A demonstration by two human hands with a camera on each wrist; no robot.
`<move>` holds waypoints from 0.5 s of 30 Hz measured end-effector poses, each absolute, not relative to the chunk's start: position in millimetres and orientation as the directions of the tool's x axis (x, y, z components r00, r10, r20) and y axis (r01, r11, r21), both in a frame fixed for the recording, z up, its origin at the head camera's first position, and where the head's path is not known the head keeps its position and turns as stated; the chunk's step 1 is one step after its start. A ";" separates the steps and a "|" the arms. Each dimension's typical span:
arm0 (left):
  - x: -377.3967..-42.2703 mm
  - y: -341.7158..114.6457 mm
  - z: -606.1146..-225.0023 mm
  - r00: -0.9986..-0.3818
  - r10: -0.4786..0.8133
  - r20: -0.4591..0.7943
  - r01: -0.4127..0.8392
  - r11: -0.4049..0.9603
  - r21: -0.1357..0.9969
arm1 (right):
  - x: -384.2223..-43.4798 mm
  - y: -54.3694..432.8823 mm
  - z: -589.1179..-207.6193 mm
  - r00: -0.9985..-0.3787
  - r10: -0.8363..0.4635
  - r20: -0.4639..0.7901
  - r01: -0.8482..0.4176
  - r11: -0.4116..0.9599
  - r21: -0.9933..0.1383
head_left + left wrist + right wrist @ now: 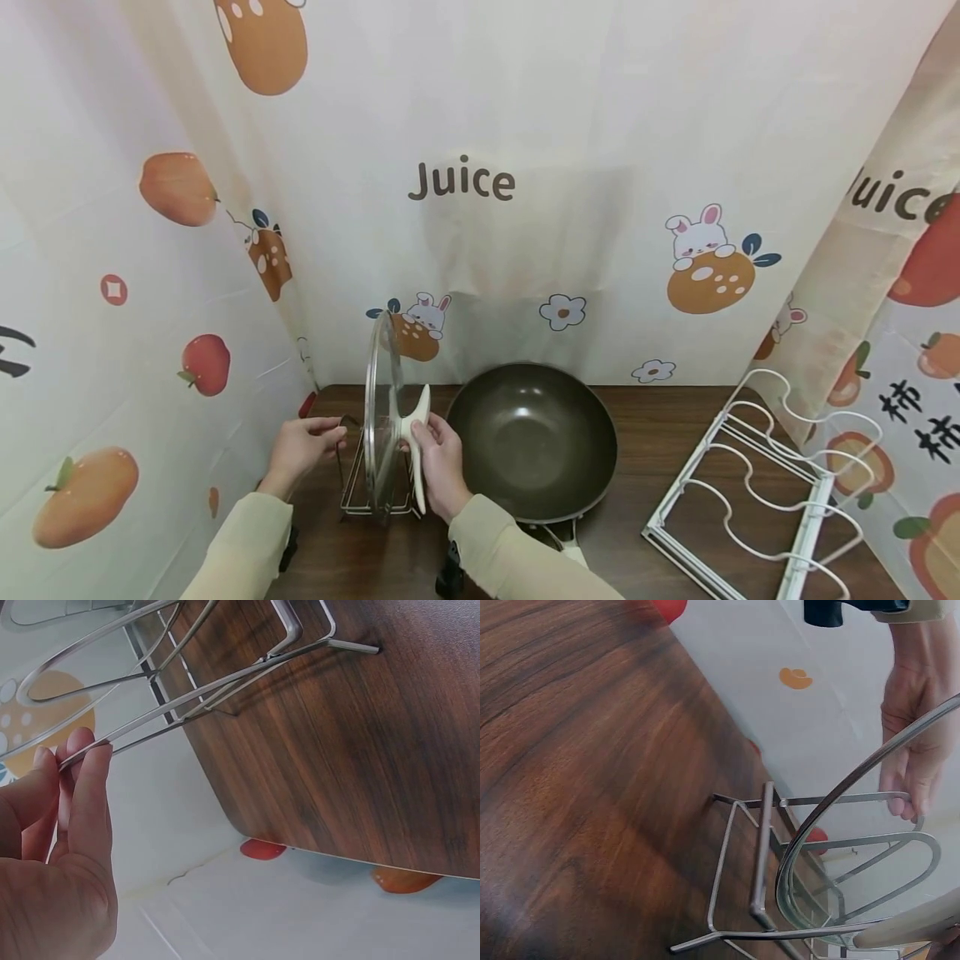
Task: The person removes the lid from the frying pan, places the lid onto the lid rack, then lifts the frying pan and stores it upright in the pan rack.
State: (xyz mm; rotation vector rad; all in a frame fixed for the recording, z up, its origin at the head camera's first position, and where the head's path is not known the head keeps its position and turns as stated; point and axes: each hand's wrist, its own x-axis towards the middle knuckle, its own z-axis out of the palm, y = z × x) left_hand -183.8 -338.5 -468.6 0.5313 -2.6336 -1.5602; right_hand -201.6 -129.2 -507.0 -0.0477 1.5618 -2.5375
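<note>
A glass pot lid (371, 417) with a metal rim stands upright in a small metal wire rack (352, 509) at the left of the table. My right hand (442, 468) grips the lid's cream-coloured handle (425, 408) from the right side. With thumb and fingertips, my left hand (296, 450) pinches the end wire of the rack; the left wrist view shows this pinch on the wire (172, 709) closely. In the right wrist view the lid's rim (885, 750) passes between the rack's wires, and the left hand (919, 750) holds the far end.
A dark wok (525, 442) sits just right of the lid, its pale handle (573, 553) pointing toward me. Farther right lies a white rack (813, 525) with wavy wire dividers. Printed curtains (562, 233) enclose the wooden table (637, 404) at the back and both sides.
</note>
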 end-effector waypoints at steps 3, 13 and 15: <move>-183.5 -338.5 -468.5 -0.939 -0.311 -0.145 -0.277 0.437 0.856 | -198.9 -129.6 -509.1 -0.986 -0.161 -0.053 0.117 -0.422 -0.899; -183.1 -338.5 -467.0 -0.941 -0.305 -0.145 -0.273 0.436 0.857 | -194.7 -129.3 -511.8 -0.985 -0.170 -0.029 0.096 -0.403 -0.910; -183.2 -338.7 -466.9 -0.942 -0.302 -0.150 -0.276 0.435 0.857 | -194.6 -128.1 -511.8 -0.985 -0.168 -0.029 0.092 -0.375 -0.922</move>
